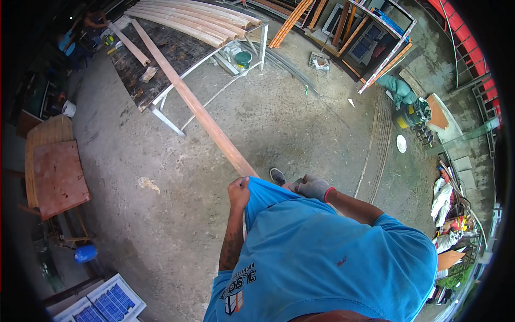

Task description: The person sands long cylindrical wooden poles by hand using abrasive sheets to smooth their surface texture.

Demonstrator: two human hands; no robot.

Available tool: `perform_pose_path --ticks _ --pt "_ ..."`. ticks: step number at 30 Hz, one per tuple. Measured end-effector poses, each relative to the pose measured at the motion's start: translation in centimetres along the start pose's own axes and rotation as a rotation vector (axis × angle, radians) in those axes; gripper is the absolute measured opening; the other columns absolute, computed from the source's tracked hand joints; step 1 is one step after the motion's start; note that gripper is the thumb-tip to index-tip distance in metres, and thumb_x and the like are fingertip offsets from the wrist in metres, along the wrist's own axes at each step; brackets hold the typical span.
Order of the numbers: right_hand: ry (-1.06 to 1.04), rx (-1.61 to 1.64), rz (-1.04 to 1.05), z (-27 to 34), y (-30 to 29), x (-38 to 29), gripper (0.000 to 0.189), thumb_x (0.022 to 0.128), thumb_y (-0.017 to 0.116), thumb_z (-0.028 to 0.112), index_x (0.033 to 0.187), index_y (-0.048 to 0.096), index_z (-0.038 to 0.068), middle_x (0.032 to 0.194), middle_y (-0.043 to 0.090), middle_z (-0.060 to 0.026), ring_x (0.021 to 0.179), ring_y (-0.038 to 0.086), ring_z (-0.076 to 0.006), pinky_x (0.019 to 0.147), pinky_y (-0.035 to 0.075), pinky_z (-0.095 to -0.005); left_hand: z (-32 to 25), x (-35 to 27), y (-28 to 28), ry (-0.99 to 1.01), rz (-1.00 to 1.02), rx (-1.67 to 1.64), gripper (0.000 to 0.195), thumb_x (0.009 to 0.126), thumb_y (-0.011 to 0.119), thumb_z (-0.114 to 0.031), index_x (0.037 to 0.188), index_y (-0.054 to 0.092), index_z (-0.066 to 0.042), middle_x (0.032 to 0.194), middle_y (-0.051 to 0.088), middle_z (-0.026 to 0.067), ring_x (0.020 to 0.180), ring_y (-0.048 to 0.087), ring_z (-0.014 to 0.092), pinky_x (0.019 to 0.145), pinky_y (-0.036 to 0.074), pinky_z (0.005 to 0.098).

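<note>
My bare left hand (240, 191) grips the pulled-out hem of the blue T-shirt (314, 245). To its right, my right hand (314, 188), in a grey work glove with a red cuff, is closed around a small greyish object whose kind I cannot tell. A long wooden board (201, 112) runs from the dark-topped table (161, 86) down to the stretched shirt, which hides its near end. A shoe (277, 176) shows on the floor between the hands.
Several wooden mouldings (193, 20) and a shorter wooden piece (130, 46) lie on the table. A green bucket (243, 59) stands beneath it. Two people are at the far upper left. At right are a paint-smeared bucket (418, 110), a white lid (401, 143) and metal frames (392, 52).
</note>
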State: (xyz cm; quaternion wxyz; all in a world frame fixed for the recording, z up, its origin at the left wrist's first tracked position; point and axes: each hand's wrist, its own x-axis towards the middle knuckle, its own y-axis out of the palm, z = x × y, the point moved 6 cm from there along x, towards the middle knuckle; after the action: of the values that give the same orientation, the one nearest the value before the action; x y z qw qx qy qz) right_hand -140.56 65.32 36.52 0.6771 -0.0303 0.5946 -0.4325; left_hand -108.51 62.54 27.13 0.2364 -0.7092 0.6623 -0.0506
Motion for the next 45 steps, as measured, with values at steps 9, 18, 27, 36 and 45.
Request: perform_pose_path --ticks 9,18,27,36,45 --pt "-0.132 -0.035 -0.075 -2.4 -2.2 10.1 0.063 0.096 0.066 0.054 0.136 0.071 0.005 0.122 0.078 -0.0250 0.116 0.075 -0.0386 0.093 0.059 -0.0458 10.7 -8.0 6.0 -0.112 0.333 0.371 0.051 0.106 0.060 -0.052 0.099 0.081 -0.006 0.104 0.078 0.0253 0.100 0.075 0.045 0.087 0.058 0.0578" --pt "-0.308 -0.085 0.130 1.4 0.4 9.6 0.053 0.097 0.067 0.050 0.133 0.070 0.010 0.098 0.071 -0.0071 0.089 0.068 -0.0224 0.077 0.054 -0.0399 18.1 -6.2 5.7 -0.241 0.202 0.296 0.040 0.104 0.065 -0.047 0.104 0.084 -0.012 0.105 0.079 0.0225 0.098 0.076 0.044 0.089 0.059 0.0536" --pt "-0.375 0.498 0.294 -1.4 -1.0 12.6 0.019 0.097 0.065 0.017 0.114 0.068 0.008 0.092 0.062 0.0014 0.081 0.056 -0.0135 0.070 0.050 -0.0342 9.4 -13.8 1.3 -0.318 0.306 -0.361 0.045 0.103 0.072 -0.047 0.110 0.084 -0.003 0.095 0.081 0.0174 0.098 0.074 0.034 0.089 0.057 0.0464" --pt "-0.464 -0.242 0.373 16.1 -2.2 17.2 0.032 0.102 0.067 0.026 0.126 0.068 0.006 0.101 0.070 -0.0080 0.093 0.064 -0.0197 0.081 0.053 -0.0377 3.2 -14.4 1.6 -0.230 -0.112 -0.157 0.031 0.092 0.087 -0.015 0.120 0.081 -0.003 0.104 0.076 0.0103 0.101 0.071 0.023 0.095 0.056 0.0396" --pt "-0.681 -0.780 0.477 23.8 -1.6 20.5 0.066 0.100 0.075 0.049 0.146 0.061 0.003 0.129 0.074 -0.0227 0.120 0.072 -0.0370 0.104 0.054 -0.0434 -7.1 -11.8 8.7 -0.337 0.038 -0.675 0.030 0.110 0.070 -0.025 0.128 0.077 -0.003 0.121 0.079 0.0113 0.119 0.072 0.028 0.112 0.053 0.0390"
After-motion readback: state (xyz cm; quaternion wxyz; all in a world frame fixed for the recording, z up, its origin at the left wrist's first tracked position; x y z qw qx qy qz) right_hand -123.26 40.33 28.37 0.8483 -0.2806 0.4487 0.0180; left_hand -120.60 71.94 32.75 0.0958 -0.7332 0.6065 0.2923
